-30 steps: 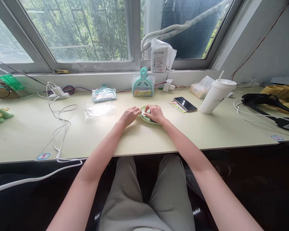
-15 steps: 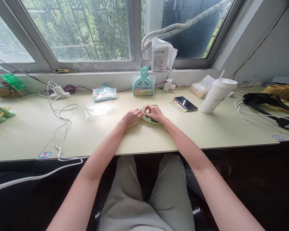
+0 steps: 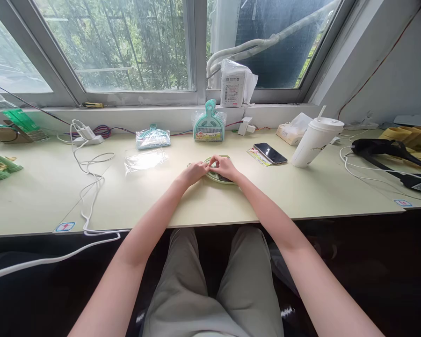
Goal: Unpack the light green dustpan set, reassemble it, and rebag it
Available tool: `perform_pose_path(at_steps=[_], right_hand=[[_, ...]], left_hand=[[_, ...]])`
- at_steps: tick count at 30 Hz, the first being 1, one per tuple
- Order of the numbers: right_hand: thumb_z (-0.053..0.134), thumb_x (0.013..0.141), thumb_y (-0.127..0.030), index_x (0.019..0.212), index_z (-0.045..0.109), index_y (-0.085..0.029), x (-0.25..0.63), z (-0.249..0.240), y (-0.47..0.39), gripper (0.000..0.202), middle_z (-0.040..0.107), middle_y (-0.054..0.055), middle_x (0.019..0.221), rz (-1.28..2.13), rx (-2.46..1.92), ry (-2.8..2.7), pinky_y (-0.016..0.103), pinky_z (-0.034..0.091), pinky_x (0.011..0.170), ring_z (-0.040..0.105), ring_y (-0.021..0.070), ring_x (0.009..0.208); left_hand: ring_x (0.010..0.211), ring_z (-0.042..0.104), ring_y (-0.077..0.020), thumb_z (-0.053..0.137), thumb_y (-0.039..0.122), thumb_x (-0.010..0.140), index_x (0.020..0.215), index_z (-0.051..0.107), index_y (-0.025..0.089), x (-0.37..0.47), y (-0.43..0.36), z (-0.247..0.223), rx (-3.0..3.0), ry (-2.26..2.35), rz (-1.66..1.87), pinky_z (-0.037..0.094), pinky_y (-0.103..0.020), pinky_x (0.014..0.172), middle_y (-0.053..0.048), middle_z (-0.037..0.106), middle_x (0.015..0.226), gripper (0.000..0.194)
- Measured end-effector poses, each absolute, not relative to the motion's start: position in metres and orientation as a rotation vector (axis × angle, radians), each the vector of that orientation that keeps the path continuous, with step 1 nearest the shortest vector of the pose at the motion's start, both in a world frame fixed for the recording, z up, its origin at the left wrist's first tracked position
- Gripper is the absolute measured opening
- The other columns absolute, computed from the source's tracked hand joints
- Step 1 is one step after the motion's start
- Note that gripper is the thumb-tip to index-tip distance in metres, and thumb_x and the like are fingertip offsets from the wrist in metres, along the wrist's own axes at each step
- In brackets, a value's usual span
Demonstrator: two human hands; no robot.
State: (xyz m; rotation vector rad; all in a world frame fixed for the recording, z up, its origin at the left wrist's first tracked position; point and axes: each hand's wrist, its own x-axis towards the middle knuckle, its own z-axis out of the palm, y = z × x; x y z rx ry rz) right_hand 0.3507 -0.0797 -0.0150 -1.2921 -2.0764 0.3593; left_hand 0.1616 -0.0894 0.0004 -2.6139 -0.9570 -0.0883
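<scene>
Centrally, green dish: a small pale-green round dish (image 3: 221,178) is lying flat on the desk (image 3: 210,201), near its middle and straight ahead of the person, with both hands meeting over its near-left rim.
Left hand: the left hand (image 3: 193,172) is resting knuckles-up at the dish's left edge, fingers curled and tips pinching toward the other hand; whether anything is between them is too small to tell.
Right hand: the right hand (image 3: 225,166) is lying over the dish, thumb and forefinger pinched together at the point where the two hands are touching; what it is pinching cannot be made out.
Behind the dish: a teal dustpan set in wrapping (image 3: 208,125) is leaning against the sill, and a second wrapped set (image 3: 153,137) is lying flat to its left.
Left of the hands: a clear plastic bag (image 3: 145,160) is lying flat, and a white cable (image 3: 87,182) is trailing off the desk edge.
Right of the dish: a dark phone (image 3: 270,152) is lying face-up, with a white lidded cup (image 3: 312,142) standing beyond it.
</scene>
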Motion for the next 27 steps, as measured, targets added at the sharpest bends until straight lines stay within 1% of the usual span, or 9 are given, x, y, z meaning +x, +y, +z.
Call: perform_pose_path(at_steps=[9, 11, 15, 17, 19, 21, 23, 25, 27], right_hand=[[0.062, 0.080, -0.028, 0.093, 0.064, -0.021, 0.349, -0.014, -0.085, 0.015, 0.067, 0.000, 0.081, 0.277, -1.373, -2.146, 0.026, 0.037, 0.069, 0.058, 0.0159, 0.070], [0.063, 0.079, -0.028, 0.092, 0.064, -0.022, 0.347, -0.011, -0.087, 0.014, 0.068, 0.000, 0.082, 0.228, -1.412, -2.141, 0.026, 0.037, 0.070, 0.060, 0.0171, 0.073], [0.065, 0.079, -0.032, 0.086, 0.061, -0.024, 0.346, -0.003, -0.091, 0.011, 0.069, 0.001, 0.084, 0.181, -1.503, -1.950, 0.028, 0.038, 0.070, 0.062, 0.0194, 0.076], [0.064, 0.080, -0.033, 0.083, 0.058, -0.025, 0.346, 0.003, -0.092, 0.010, 0.069, 0.001, 0.087, 0.175, -1.501, -1.807, 0.028, 0.040, 0.072, 0.062, 0.0201, 0.078], [0.061, 0.082, -0.034, 0.080, 0.056, -0.024, 0.345, 0.007, -0.093, 0.011, 0.069, 0.003, 0.091, 0.156, -1.452, -1.671, 0.030, 0.043, 0.074, 0.063, 0.0208, 0.081], [0.058, 0.083, -0.034, 0.078, 0.054, -0.024, 0.343, 0.009, -0.093, 0.012, 0.068, 0.005, 0.096, 0.127, -1.398, -1.566, 0.031, 0.045, 0.078, 0.062, 0.0216, 0.084], [0.057, 0.085, -0.034, 0.078, 0.053, -0.024, 0.341, 0.008, -0.093, 0.013, 0.066, 0.006, 0.098, 0.113, -1.377, -1.526, 0.033, 0.046, 0.081, 0.062, 0.0219, 0.086], [0.057, 0.086, -0.034, 0.081, 0.054, -0.023, 0.339, 0.006, -0.091, 0.012, 0.066, 0.006, 0.098, 0.145, -1.370, -1.571, 0.034, 0.046, 0.082, 0.061, 0.0212, 0.083], [0.056, 0.087, -0.034, 0.087, 0.056, -0.023, 0.340, 0.003, -0.089, 0.012, 0.067, 0.006, 0.100, 0.204, -1.328, -1.683, 0.033, 0.047, 0.082, 0.060, 0.0193, 0.077]], left_hand=[[0.098, 0.064, -0.0228, 0.040, 0.003, 0.090, 0.103, 0.068, 0.013, 0.157, -0.085, -0.010, -2.623, -0.905, -0.208, 0.054, -0.031, 0.074, -0.013, 0.069, 0.097, 0.033], [0.100, 0.063, -0.0230, 0.039, 0.004, 0.092, 0.103, 0.069, 0.015, 0.155, -0.085, -0.011, -2.609, -0.908, -0.306, 0.055, -0.034, 0.080, -0.012, 0.069, 0.099, 0.034], [0.126, 0.053, -0.0251, 0.042, 0.009, 0.094, 0.118, 0.064, 0.021, 0.155, -0.088, -0.004, -2.546, -0.985, -0.819, 0.043, -0.047, 0.109, -0.012, 0.061, 0.130, 0.035], [0.134, 0.047, -0.0267, 0.048, 0.016, 0.093, 0.129, 0.056, 0.024, 0.157, -0.092, 0.004, -2.538, -1.115, -1.198, 0.038, -0.052, 0.113, -0.013, 0.052, 0.143, 0.038], [0.130, 0.051, -0.0277, 0.054, 0.028, 0.092, 0.138, 0.047, 0.026, 0.162, -0.097, 0.010, -2.650, -1.294, -1.615, 0.046, -0.051, 0.106, -0.014, 0.049, 0.145, 0.046], [0.118, 0.060, -0.0275, 0.056, 0.043, 0.090, 0.140, 0.041, 0.027, 0.168, -0.100, 0.013, -2.952, -1.490, -1.938, 0.055, -0.047, 0.091, -0.014, 0.054, 0.138, 0.054], [0.107, 0.066, -0.0258, 0.057, 0.052, 0.087, 0.135, 0.044, 0.025, 0.173, -0.103, 0.012, -3.331, -1.632, -2.039, 0.058, -0.044, 0.083, -0.012, 0.061, 0.126, 0.056], [0.098, 0.068, -0.0235, 0.061, 0.050, 0.084, 0.128, 0.047, 0.023, 0.176, -0.103, 0.009, -3.567, -1.695, -2.015, 0.057, -0.043, 0.084, -0.010, 0.065, 0.115, 0.053], [0.089, 0.069, -0.0209, 0.065, 0.040, 0.079, 0.123, 0.047, 0.022, 0.176, -0.101, 0.007, -3.577, -1.786, -2.066, 0.057, -0.044, 0.085, -0.007, 0.067, 0.105, 0.051]])
